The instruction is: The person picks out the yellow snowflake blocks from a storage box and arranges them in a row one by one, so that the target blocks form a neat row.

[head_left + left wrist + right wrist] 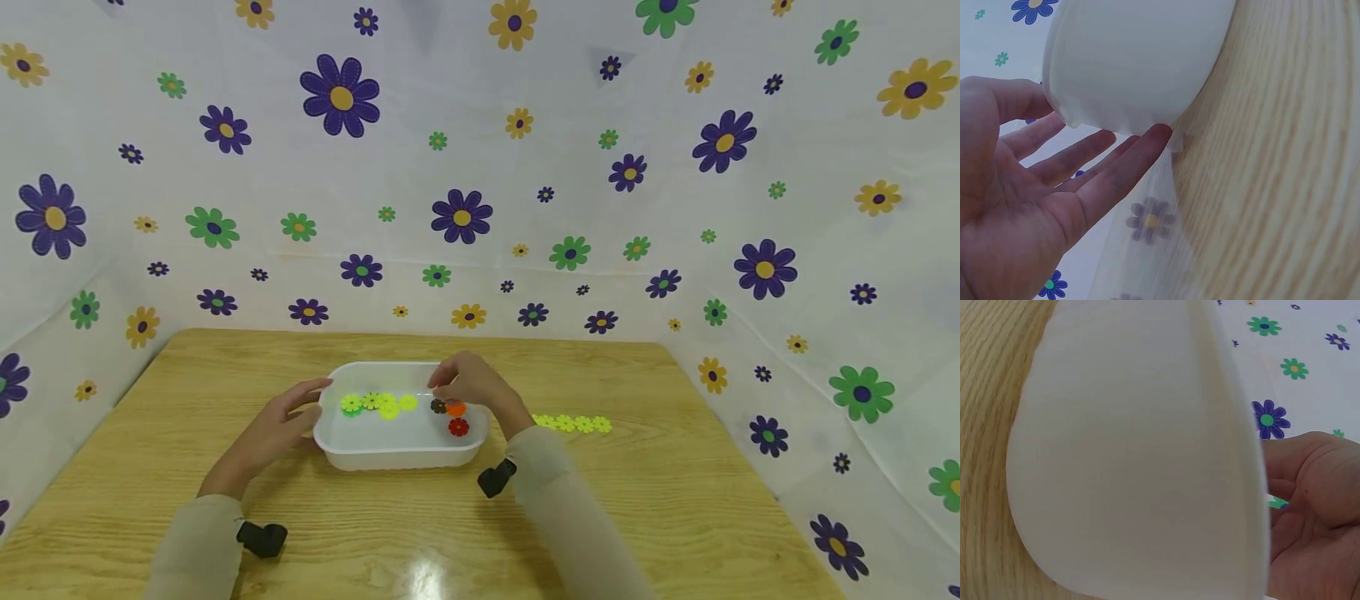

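Note:
A white plastic tub [401, 458] holds flower-shaped plastic discs: several yellow-green discs [388, 410] on the left, and a brown disc [438, 406], an orange disc [456, 409] and a red disc [458, 427] on the right. My left hand [288, 425] is at the tub's left end, its fairly straight fingers [1125, 156] against the outer wall in the left wrist view. Over the tub's right half, my right hand [472, 385] points its bent fingers down and inward above the brown disc. In the right wrist view the tub wall hides those fingertips; whether they pinch a disc I cannot tell.
Right of the tub, a row of yellow-green discs [583, 424] lies on the wooden table [675, 500], partly behind the right wrist. A white cloth [420, 183] printed with flowers surrounds the table at the back and sides. Each wrist wears a black camera [262, 540].

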Motion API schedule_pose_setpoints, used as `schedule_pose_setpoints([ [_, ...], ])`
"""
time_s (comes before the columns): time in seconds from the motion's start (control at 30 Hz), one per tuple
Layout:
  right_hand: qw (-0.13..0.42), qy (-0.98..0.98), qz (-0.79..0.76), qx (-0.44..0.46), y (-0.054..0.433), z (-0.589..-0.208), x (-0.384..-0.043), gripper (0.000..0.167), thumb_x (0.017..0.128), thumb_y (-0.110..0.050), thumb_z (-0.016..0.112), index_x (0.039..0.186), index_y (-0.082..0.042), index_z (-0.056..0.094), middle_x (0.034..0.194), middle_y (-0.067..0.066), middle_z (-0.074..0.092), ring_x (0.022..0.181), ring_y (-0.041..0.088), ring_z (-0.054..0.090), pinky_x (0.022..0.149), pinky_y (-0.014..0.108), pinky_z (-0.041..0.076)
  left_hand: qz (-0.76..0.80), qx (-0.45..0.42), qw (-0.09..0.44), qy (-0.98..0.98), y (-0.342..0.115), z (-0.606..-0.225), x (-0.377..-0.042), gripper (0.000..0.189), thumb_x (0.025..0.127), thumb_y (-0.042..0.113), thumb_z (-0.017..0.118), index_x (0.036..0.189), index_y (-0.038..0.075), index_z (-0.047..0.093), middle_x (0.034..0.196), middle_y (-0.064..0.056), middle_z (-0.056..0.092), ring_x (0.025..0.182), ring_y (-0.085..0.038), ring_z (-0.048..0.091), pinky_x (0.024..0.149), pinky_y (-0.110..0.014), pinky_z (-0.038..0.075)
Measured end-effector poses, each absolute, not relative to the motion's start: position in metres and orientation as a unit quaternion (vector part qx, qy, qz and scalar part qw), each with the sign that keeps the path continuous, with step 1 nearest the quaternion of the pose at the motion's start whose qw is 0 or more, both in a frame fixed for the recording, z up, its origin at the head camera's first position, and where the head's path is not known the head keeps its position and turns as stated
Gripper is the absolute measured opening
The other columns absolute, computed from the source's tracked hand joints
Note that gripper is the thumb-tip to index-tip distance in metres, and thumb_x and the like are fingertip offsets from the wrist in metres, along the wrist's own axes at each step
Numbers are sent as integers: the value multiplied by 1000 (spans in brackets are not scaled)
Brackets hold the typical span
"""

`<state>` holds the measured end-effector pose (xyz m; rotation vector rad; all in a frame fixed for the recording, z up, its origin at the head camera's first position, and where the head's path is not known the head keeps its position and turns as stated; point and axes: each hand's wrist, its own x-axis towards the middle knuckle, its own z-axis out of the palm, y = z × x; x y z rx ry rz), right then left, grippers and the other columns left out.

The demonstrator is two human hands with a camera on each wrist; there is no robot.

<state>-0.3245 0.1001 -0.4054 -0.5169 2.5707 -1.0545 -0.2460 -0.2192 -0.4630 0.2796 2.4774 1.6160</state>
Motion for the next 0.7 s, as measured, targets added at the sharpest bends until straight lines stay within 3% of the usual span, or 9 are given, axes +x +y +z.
schedule_pose_setpoints([
  [0.17,163,899,-367,-178,84,-418,-330,15,95,-8,72,108,-4,78,101,10,76,82,25,69,76,28,62,541,95,84,832,-219,-462,-245,59,110,28,49,163,13,28,166,-30,27,146,-57,38,98,-53,60],
  [0.37,152,922,-314,-171,66,-428,-333,14,94,-11,74,107,-11,79,102,2,76,85,15,63,77,25,58,545,97,85,829,-220,-462,-246,59,110,28,49,163,13,28,167,-29,26,146,-57,37,98,-52,60],
  [0.7,151,935,-282,-156,47,-434,-330,17,92,-9,75,107,-15,79,115,1,75,100,17,62,99,34,57,548,97,84,827,-220,-462,-246,59,110,28,50,163,13,28,166,-29,27,145,-58,38,97,-53,60],
])
